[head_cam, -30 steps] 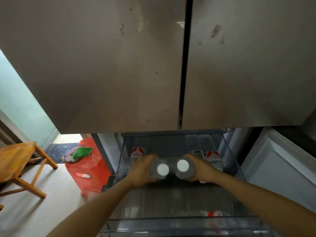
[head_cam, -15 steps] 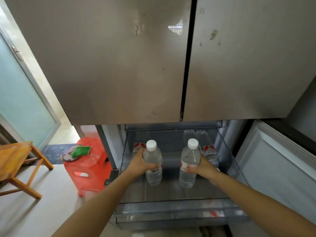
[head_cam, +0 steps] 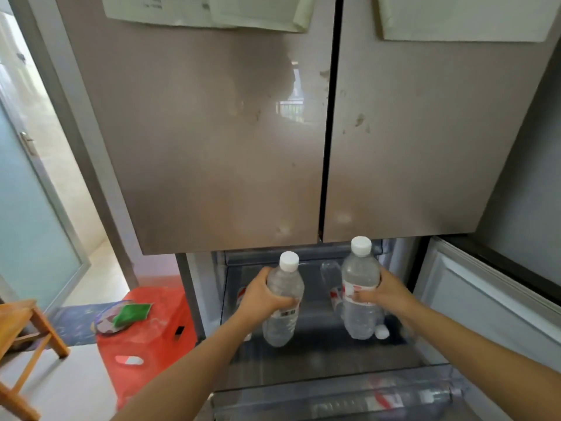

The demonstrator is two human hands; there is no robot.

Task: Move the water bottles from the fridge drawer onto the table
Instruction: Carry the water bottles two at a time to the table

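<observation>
Left hand [head_cam: 261,294] grips water bottle [head_cam: 280,326], right hand [head_cam: 387,291] second water bottle [head_cam: 359,275], both mid-body; likely heavy, slick, thin-walled.

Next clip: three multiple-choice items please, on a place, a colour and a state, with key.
1. Where does the red stool stand? A) left of the open fridge drawer B) inside it C) right of it
2. What colour are the caps on the bottle in the left hand and the bottle in the right hand? A) blue B) white C) green
3. How are the upper fridge doors? A) both open B) one open C) both shut
Key: 1 A: it stands at the drawer's left. 2 B: both caps are white. 3 C: only a thin seam parts them.
</observation>
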